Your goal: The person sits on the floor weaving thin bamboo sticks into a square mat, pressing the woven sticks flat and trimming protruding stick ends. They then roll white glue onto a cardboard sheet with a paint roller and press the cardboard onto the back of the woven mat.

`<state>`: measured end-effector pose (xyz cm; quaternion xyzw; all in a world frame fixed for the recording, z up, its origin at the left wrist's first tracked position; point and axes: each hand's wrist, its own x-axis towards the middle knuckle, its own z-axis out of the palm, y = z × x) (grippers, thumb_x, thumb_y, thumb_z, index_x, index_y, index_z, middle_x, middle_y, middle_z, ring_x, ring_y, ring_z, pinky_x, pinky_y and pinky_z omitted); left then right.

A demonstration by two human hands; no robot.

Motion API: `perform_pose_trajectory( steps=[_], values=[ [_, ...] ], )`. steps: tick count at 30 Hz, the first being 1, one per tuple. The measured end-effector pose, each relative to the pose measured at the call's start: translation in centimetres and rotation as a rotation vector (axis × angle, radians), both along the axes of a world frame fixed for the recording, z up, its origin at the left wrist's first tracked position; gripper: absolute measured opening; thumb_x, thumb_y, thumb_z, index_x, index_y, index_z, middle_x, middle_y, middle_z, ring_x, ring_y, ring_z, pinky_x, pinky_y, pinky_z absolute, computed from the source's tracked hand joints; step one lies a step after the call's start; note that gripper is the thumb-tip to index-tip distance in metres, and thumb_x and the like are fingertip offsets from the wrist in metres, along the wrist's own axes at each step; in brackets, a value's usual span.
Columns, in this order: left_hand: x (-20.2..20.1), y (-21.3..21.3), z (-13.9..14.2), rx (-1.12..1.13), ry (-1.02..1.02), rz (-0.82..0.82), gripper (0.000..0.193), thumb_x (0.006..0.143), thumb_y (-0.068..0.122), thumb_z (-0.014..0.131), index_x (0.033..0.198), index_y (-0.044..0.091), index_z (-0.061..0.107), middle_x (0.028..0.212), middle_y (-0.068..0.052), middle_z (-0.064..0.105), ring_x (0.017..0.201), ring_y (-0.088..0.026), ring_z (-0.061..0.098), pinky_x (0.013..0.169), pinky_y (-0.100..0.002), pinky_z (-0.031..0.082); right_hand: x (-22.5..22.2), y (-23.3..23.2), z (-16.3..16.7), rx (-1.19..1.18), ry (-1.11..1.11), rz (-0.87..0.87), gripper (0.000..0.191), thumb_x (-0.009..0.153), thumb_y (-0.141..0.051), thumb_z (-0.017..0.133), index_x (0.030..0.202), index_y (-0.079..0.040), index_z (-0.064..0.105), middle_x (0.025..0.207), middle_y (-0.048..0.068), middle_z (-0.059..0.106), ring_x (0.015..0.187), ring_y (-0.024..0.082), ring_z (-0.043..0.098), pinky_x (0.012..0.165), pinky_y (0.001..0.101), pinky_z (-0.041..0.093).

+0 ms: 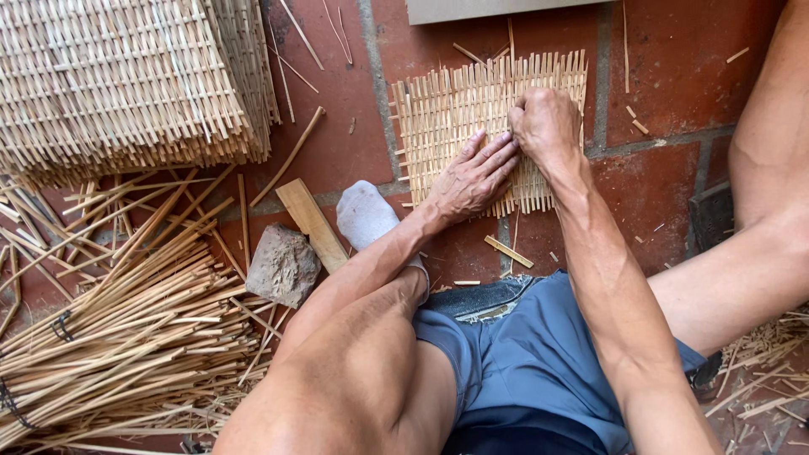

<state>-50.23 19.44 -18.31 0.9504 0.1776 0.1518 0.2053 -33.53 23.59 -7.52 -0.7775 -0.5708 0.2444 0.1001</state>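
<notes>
Closed into a fist, my right hand (546, 125) is the working grip here: it sits on the woven bamboo mat (489, 126) near its right edge, fingers curled tight, apparently pinching a thin slat, though I cannot tell exactly what lies inside the fist. My left hand (472, 179) lies flat beside it, fingers spread and pressing the mat's near edge down against the red brick floor (674, 76). The mat lies on the floor at the far middle of the scene, just beyond my socked foot (366, 215). I judge it light, springy and a little brittle; the loose slat ends along its edges would likely snag or snap, so the firmer woven middle looks like the better place to hold. To the far left is a stack of finished mats (126, 80), and at the near left a big bundle of bamboo sticks (118, 337) fans across the floor. A rough stone (283, 265) and a flat wooden block (312, 223) lie between that bundle and my foot. Splinters and offcuts are scattered around, but nothing sits on the mat except my hands.
</notes>
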Motion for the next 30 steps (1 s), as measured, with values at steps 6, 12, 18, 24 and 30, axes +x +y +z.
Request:
perform_pose_trajectory(
  steps=[6,12,18,24,30],
  values=[
    [0.0,0.0,-0.5,0.03,0.003,-0.011,0.055,0.101,0.033,0.061,0.147,0.003,0.056,0.158,-0.016,0.046,0.152,-0.027,0.035,0.129,-0.053,0.015,-0.6,0.4,0.1,0.002,-0.294,0.081,0.024,0.091,0.002,0.06,0.068,-0.005,0.063,0.049,0.004,0.049,0.035,0.01,0.04,0.028,0.0262,0.037],
    [-0.3,0.1,-1.0,-0.043,-0.031,-0.03,0.052,0.099,0.033,0.064,0.141,0.003,0.06,0.158,-0.015,0.046,0.152,-0.027,0.035,0.129,-0.053,0.017,0.8,-0.7,-0.6,0.131,0.28,-0.093,0.011,0.078,-0.003,0.072,0.07,-0.005,0.065,0.065,0.004,0.064,0.057,0.009,0.057,0.057,0.0265,0.051],
    [-0.3,0.6,0.2,-0.171,-0.085,0.035,0.045,0.091,0.029,0.073,0.127,0.003,0.064,0.156,-0.02,0.045,0.146,-0.032,0.041,0.125,-0.049,0.027,1.1,-1.9,-1.4,-0.013,0.307,-0.241,0.015,0.092,-0.005,0.063,0.077,-0.004,0.063,0.072,0.011,0.066,0.062,0.014,0.059,0.056,0.0299,0.054],
    [0.7,1.5,1.5,-0.094,-0.162,0.13,0.034,0.089,0.026,0.074,0.113,0.005,0.06,0.156,-0.016,0.047,0.134,-0.028,0.047,0.112,-0.044,0.036,0.6,-2.7,-0.9,0.109,0.26,-0.476,0.026,0.092,-0.022,0.081,0.087,-0.005,0.063,0.076,0.008,0.066,0.063,0.014,0.06,0.054,0.0313,0.053],
    [1.7,1.6,1.1,0.169,-0.036,0.17,0.03,0.093,0.031,0.068,0.107,0.008,0.055,0.155,-0.019,0.047,0.117,-0.024,0.048,0.099,-0.042,0.035,2.1,-1.4,0.7,-0.058,0.289,-0.291,0.017,0.089,-0.018,0.077,0.082,-0.006,0.068,0.073,0.004,0.065,0.062,0.013,0.059,0.055,0.0327,0.052]
  ],
)
